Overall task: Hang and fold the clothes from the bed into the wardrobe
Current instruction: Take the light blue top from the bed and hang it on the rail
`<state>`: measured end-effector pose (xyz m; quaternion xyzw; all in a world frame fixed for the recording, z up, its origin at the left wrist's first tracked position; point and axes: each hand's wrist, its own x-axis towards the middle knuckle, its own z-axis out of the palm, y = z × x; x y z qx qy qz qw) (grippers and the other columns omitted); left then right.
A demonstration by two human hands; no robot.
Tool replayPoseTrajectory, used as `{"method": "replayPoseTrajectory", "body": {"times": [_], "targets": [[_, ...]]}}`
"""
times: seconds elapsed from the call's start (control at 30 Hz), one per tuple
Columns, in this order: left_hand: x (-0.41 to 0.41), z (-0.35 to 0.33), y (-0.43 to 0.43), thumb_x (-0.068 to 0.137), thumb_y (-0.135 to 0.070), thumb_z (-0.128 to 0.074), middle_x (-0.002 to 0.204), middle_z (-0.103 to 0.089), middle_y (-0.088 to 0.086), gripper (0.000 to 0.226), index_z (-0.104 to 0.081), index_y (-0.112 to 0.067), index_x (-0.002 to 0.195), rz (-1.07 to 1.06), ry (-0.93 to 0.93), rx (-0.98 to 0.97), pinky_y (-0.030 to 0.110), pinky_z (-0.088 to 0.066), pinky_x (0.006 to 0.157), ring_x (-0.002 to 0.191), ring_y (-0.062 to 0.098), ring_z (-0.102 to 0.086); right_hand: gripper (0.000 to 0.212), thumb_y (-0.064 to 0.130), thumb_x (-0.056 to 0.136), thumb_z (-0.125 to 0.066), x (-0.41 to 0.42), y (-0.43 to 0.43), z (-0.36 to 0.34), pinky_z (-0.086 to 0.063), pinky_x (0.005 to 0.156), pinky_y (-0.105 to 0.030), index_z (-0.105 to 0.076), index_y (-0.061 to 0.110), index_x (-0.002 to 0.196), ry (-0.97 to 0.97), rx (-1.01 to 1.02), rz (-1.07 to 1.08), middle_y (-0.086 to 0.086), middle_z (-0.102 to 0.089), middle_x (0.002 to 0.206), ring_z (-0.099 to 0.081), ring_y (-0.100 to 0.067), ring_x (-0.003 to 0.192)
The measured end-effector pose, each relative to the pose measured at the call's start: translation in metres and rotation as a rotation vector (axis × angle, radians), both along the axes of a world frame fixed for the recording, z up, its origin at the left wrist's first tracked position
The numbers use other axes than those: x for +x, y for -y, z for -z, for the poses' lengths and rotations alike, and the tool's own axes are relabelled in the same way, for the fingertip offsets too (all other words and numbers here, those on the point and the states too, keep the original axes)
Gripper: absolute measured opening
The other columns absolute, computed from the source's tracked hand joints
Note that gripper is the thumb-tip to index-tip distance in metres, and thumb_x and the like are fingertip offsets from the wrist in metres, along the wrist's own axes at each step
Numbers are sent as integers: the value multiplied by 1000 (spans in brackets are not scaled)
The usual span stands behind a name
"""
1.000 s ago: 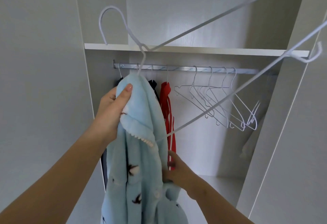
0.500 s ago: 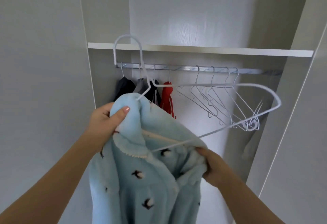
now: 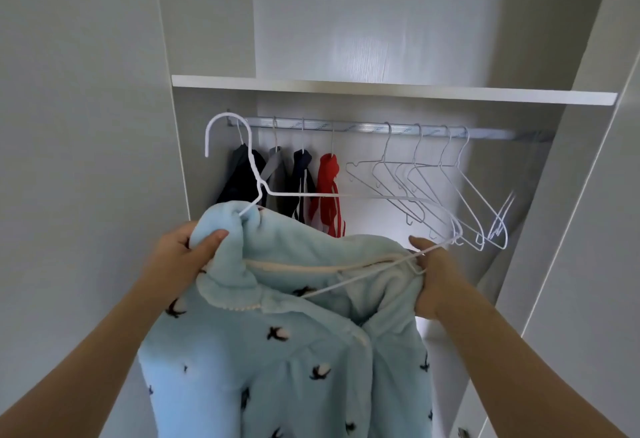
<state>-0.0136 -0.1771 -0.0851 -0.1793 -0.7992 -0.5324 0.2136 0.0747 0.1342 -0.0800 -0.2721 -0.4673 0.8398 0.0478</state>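
The light blue fleece top [image 3: 277,351] was held up in front of the open wardrobe, below the rail [image 3: 363,127] and not yet hung. The left hand [image 3: 187,257] had its grip closed on the fleece at the left shoulder, thumb pressed over the fabric just under the neck of the white wire hanger [image 3: 260,184]. The right hand [image 3: 440,275] gripped the fabric at the opposite shoulder, with the hanger's wire running across its fingers.

Only the hanger's left arm seemed to sit inside the garment. Its right arm stood bare, reaching out past the right hand, and the lower bar crossed the open neckline.

The main risk, as I judged it, was hooking up too soon: with one shoulder unseated, the thick fleece would probably drag the hanger askew and slide off. Pulling the right shoulder over the wire could also tug the left one free if the left grip eased. The bare wire end looked close to the empty hangers [image 3: 433,188] on the rail and might catch among them. The hook could likewise snag the red garment [image 3: 329,174] or its dark neighbours on the way to the rail
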Motion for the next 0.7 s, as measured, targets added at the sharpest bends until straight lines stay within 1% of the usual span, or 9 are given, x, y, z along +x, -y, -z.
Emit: {"method": "replayPoseTrajectory", "body": {"times": [0.1,0.17,0.27,0.33,0.4,0.5,0.57,0.6,0.7], "targets": [[7,1,-15,90,-25,-58,79,-64,-11,6,-60,-30,87,62,5,-14,19,-44,61,73,5,-58,22,23,88,-50,-4,7,5,-46,71,-34,-54,12,70,68,115,50,-10,-55,70,-52,-24,66],[12,-2,-28,89,-30,-57,85,-64,-14,6,-59,-35,89,129,46,37,21,-45,65,79,3,-59,22,19,89,-48,-6,10,10,-47,78,-37,-55,12,70,81,164,45,-10,-55,72,-52,-25,71],[16,-9,-36,86,-39,-58,88,-67,-10,7,-61,-34,90,200,83,134,23,-47,67,82,8,-62,19,18,88,-49,-5,7,15,-47,90,-41,-61,9,77,77,216,9,-12,-58,77,-54,-28,79],[17,-13,-36,81,-47,-63,86,-68,-10,14,-62,-34,87,212,58,140,22,-47,67,79,6,-63,19,21,87,-56,-2,1,17,-49,84,-40,-65,8,76,61,251,-15,-12,-65,71,-58,-28,76],[18,-18,-35,82,-42,-66,77,-67,-16,8,-60,-37,81,166,-27,59,13,-46,62,73,-3,-62,18,25,83,-63,0,-5,18,-52,73,-36,-68,9,75,59,268,-30,-11,-69,63,-61,-28,72],[18,-23,-32,86,-25,-63,68,-65,-23,16,-59,-38,79,161,-127,-33,3,-44,58,68,-13,-59,29,36,72,-73,6,-8,20,-55,65,-35,-73,8,78,89,238,-128,-15,-72,73,-67,-30,69],[18,-26,-28,85,-27,-66,72,-62,-21,10,-59,-33,80,115,-180,-74,11,-46,61,69,-4,-61,41,44,59,-76,10,-9,21,-57,63,-36,-76,8,78,91,208,-218,-17,-73,82,-70,-31,68],[18,-28,-26,83,-34,-68,73,-62,-16,9,-61,-29,81,76,-207,-94,19,-47,64,70,4,-61,49,49,57,-75,11,-9,22,-57,67,-38,-77,8,83,90,187,-249,-18,-73,88,-71,-32,74],[18,-28,-24,75,-49,-57,69,-65,4,39,-66,-12,84,-38,-342,-183,32,-47,64,66,24,-59,77,68,67,-60,12,-16,27,-49,89,-46,-69,5,110,88,63,-247,-21,-66,114,-62,-37,105]]}}
